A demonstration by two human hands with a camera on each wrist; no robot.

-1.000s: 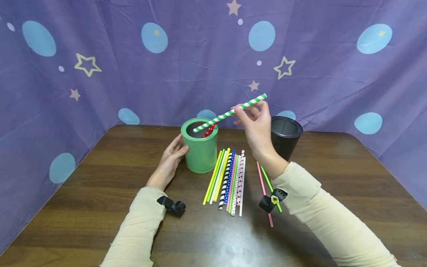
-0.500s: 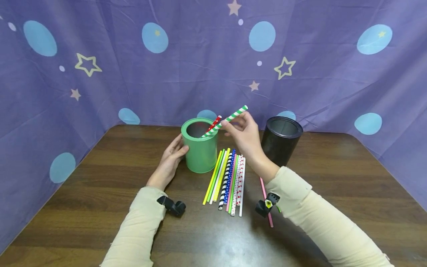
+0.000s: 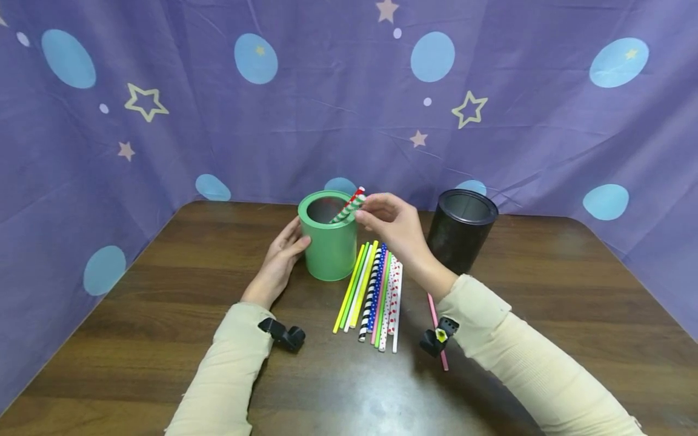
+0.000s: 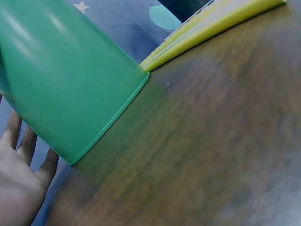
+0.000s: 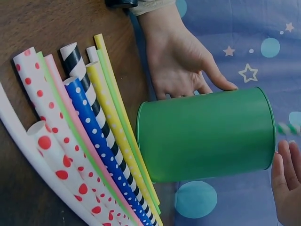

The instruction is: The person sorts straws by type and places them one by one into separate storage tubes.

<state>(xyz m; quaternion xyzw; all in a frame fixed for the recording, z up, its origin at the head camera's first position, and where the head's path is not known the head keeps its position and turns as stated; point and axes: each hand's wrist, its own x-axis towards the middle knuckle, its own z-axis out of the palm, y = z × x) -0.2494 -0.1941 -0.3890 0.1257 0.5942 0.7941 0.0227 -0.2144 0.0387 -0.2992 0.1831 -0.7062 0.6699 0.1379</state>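
A green can stands upright on the table. My left hand holds its left side, thumb in front and fingers reaching behind. Inside the can, a green-and-white striped paper straw and a red dotted paper straw lean toward the right rim. Close to the striped straw's upper end is my right hand; in the right wrist view its fingers are extended, apart from the blurred straw. Several paper straws in yellow, green, blue, pink and white lie side by side in front of the can.
A black can stands to the right, partly behind my right hand, its mouth upward. A pink straw lies on the brown wooden table beneath my right wrist. A purple patterned curtain hangs behind the table.
My right hand has moved left and down to the green can's rim. The striped straw has gone from my fingers into the can. My left hand has stayed on the can.
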